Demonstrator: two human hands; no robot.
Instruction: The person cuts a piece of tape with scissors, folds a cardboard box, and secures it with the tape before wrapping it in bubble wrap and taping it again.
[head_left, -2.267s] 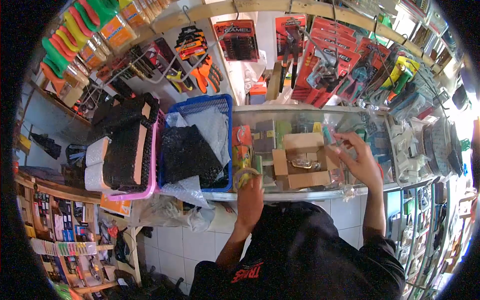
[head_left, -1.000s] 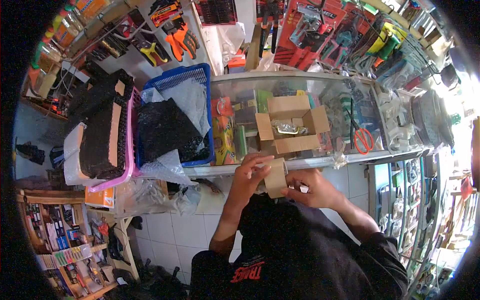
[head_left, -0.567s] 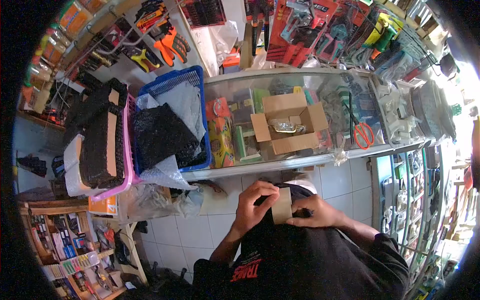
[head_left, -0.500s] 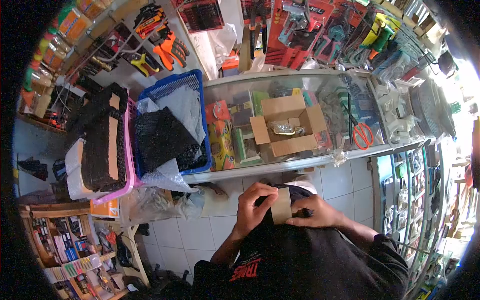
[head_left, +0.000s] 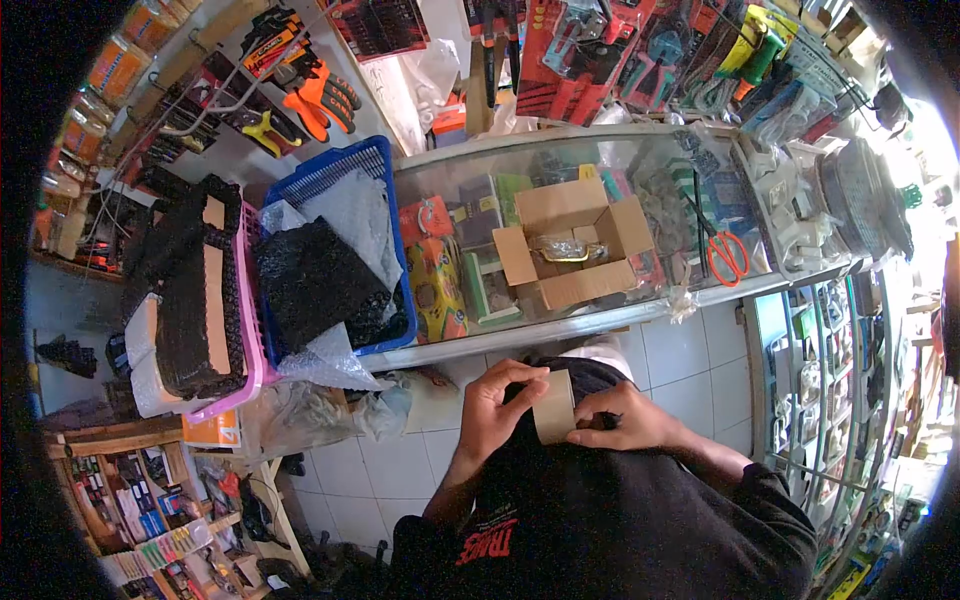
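In front of my black shirt I hold what looks like a roll of tan packing tape [head_left: 553,408], its broad face turned up. My left hand [head_left: 492,408] grips its left edge, thumb and fingers bent round the top corner. The fingers of my right hand [head_left: 625,420] are closed at its right edge, with the thumb near the lower corner. Something small and dark shows beside the right fingers; I cannot make it out. Beyond my hands, an open cardboard box [head_left: 575,291] stands on the glass counter, with a clear-wrapped item [head_left: 563,250] inside.
Orange-handled scissors [head_left: 727,258] lie on the glass counter [head_left: 620,310], right of the box. To the left stand a blue basket [head_left: 407,290] with black and clear bubble wrap, and a pink basket [head_left: 250,300] holding a black-wrapped parcel [head_left: 190,320]. Packaged tools hang above.
The view has shifted slightly. Both hands stay on the tan roll, which is tilted a little differently, and my right fingers have curled more at its edge.
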